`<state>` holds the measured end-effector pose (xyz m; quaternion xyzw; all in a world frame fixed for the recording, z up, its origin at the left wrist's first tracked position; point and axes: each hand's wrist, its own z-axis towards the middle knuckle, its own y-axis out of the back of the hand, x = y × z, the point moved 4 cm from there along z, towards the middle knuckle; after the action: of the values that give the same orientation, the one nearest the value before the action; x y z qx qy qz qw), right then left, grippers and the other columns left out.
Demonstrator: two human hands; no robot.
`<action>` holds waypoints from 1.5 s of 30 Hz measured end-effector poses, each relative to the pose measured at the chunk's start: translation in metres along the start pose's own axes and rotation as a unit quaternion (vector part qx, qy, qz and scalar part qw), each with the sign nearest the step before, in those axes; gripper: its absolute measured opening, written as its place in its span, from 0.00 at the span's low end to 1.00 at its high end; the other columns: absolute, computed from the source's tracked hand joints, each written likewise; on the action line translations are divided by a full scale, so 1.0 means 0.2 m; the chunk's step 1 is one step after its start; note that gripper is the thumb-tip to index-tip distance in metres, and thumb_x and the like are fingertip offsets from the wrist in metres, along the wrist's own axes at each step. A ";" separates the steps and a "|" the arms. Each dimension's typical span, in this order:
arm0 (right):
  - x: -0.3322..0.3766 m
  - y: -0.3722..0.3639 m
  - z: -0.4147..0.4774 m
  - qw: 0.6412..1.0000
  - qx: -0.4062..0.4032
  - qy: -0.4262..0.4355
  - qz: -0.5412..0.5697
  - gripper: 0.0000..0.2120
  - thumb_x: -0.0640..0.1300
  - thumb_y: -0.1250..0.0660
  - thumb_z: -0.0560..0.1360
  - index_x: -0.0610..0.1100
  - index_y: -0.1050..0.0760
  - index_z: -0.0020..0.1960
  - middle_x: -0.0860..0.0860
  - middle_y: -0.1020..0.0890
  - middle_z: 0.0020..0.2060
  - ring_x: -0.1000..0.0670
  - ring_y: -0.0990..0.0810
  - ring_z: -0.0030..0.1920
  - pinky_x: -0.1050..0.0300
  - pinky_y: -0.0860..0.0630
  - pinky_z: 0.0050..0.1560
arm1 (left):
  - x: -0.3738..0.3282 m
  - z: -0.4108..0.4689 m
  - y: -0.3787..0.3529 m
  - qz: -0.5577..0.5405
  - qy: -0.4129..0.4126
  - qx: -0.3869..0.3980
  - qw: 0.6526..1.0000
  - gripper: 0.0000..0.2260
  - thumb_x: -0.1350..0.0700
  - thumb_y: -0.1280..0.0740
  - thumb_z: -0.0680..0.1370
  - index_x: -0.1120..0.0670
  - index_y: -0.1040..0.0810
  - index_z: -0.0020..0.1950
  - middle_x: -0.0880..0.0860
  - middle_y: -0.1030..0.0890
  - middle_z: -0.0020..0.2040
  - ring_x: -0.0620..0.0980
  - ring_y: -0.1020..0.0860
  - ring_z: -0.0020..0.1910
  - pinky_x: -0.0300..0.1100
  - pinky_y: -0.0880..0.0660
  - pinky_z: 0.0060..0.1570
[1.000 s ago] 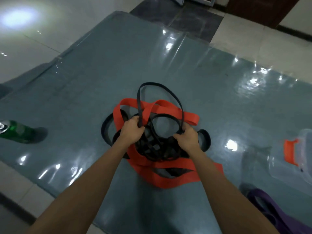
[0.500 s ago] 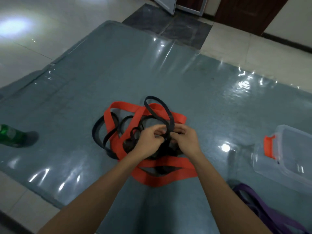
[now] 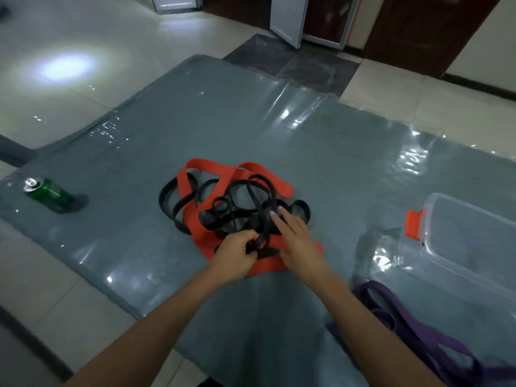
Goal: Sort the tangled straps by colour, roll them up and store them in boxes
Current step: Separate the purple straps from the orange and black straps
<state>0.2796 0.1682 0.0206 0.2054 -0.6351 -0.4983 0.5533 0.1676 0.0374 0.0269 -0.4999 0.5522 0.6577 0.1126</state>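
A tangle of black straps (image 3: 237, 208) and a wide orange strap (image 3: 220, 174) lies on a grey-blue mat (image 3: 251, 129). My left hand (image 3: 234, 254) pinches a folded end of a black strap near the front of the pile. My right hand (image 3: 296, 238) is beside it with fingers stretched flat over the black and orange straps. A purple strap (image 3: 405, 322) lies at the lower right. A clear plastic box (image 3: 469, 241) with an orange latch (image 3: 414, 224) stands at the right.
A green bottle (image 3: 50, 194) lies on the mat's left edge. Pale floor tiles (image 3: 69, 68) surround the mat. Dark doors and an open metal-framed panel (image 3: 287, 18) are at the far side.
Both hands came toward me from the top of the tangle to its front. The raised black loop dropped onto the pile. My right hand let go and spread flat.
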 end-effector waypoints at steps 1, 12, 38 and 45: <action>0.02 -0.03 -0.01 0.998 0.029 0.033 -0.040 0.43 0.29 0.34 0.67 0.44 0.41 0.80 0.43 0.41 0.79 0.39 0.40 0.77 0.46 0.38 0.75 | -0.03 -0.05 0.01 0.010 -0.026 0.014 1.000 0.09 0.68 0.32 0.70 0.55 0.22 0.43 0.50 0.19 0.41 0.49 0.21 0.42 0.49 0.23 0.46; 0.26 0.22 -0.05 0.993 -0.044 0.099 0.038 0.18 0.40 0.35 0.72 0.44 0.20 0.61 0.44 0.16 0.47 0.41 0.20 0.51 0.47 0.22 0.49 | -0.12 -0.31 0.17 -0.016 -0.075 -0.100 0.992 0.15 0.64 0.30 0.71 0.50 0.26 0.54 0.43 0.20 0.47 0.41 0.21 0.49 0.36 0.24 0.49; 0.08 0.62 -0.26 0.961 -0.214 -0.026 0.172 0.06 0.40 0.31 0.73 0.48 0.23 0.48 0.52 0.19 0.42 0.49 0.22 0.43 0.55 0.27 0.46 | -0.49 -0.39 0.66 0.062 -0.133 -0.231 0.962 0.06 0.54 0.34 0.76 0.50 0.19 0.41 0.54 0.25 0.29 0.45 0.30 0.30 0.49 0.29 0.34; 0.34 0.36 -0.09 0.978 -0.101 -0.005 0.182 0.18 0.33 0.27 0.68 0.51 0.24 0.52 0.56 0.19 0.43 0.52 0.20 0.46 0.58 0.26 0.49 | -0.13 -0.66 0.86 0.185 -0.015 -0.275 0.944 0.04 0.53 0.29 0.77 0.53 0.17 0.45 0.49 0.21 0.33 0.50 0.25 0.32 0.44 0.30 0.34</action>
<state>0.2959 0.1360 0.1149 0.0273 -0.6105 -0.4523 0.6496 0.1288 -0.1258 0.1674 -0.3905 0.4310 0.8006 -0.1441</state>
